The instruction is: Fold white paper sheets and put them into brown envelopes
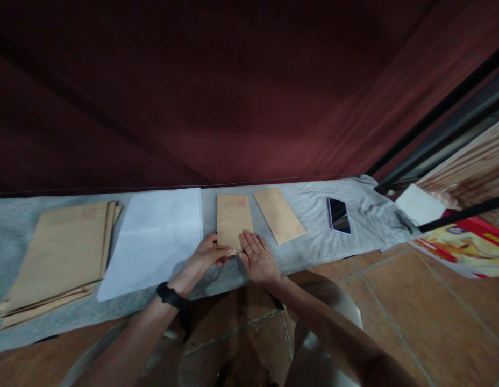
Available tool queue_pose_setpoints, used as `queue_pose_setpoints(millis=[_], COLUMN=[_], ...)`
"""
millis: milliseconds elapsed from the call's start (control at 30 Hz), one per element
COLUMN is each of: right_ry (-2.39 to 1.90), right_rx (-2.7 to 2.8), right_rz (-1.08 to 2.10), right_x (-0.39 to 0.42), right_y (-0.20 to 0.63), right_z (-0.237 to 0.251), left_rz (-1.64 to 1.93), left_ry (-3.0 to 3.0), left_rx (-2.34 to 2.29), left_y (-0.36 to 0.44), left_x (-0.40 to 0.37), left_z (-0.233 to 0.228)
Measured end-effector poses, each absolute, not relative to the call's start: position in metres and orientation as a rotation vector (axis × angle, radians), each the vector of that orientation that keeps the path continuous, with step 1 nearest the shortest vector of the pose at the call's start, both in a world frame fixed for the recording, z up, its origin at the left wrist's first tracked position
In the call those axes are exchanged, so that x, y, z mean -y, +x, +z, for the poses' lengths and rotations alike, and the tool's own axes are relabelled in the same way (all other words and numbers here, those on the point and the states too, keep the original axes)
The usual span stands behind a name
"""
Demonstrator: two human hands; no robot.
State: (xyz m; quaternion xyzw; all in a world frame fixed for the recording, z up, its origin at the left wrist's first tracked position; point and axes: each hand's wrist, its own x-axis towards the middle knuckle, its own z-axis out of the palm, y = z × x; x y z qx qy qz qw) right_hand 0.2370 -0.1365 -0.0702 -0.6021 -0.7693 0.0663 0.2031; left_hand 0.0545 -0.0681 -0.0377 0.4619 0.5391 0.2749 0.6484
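Observation:
A small brown envelope (232, 217) lies on the grey cloth (314, 239) in front of me. My left hand (209, 253), with a black band on its wrist, grips the envelope's near left corner. My right hand (256, 259) lies flat, fingers spread, pressing on the envelope's near right corner. A second brown envelope (278, 215) lies just to the right, apart from both hands.
A white sheet (155, 239) lies left of the envelope, and a stack of large brown envelopes (59, 255) further left. A phone (339, 216) rests on the cloth at right. Printed posters (463, 242) and white paper (419, 204) sit far right. Tiled floor below.

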Motion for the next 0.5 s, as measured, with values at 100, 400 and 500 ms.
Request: queue_pose_setpoints(millis=[100,400,500], right_ry=[-1.723,-1.597,-1.361], right_rx=[2.090,1.409,1.056], right_rz=[0.228,0.821,1.302], right_x=[0.129,0.103,0.094], right_y=[0.237,0.250,0.252], right_z=[-0.070,-0.060,-0.053], left_rz=[0.623,0.805,0.831], left_ry=[0.993,0.922,0.919], left_rx=[-1.213,-1.023,-1.031], left_y=[0.057,0.058,0.059], left_x=[0.070,0.070,0.069], left_z=[-0.035,-0.031,-0.029])
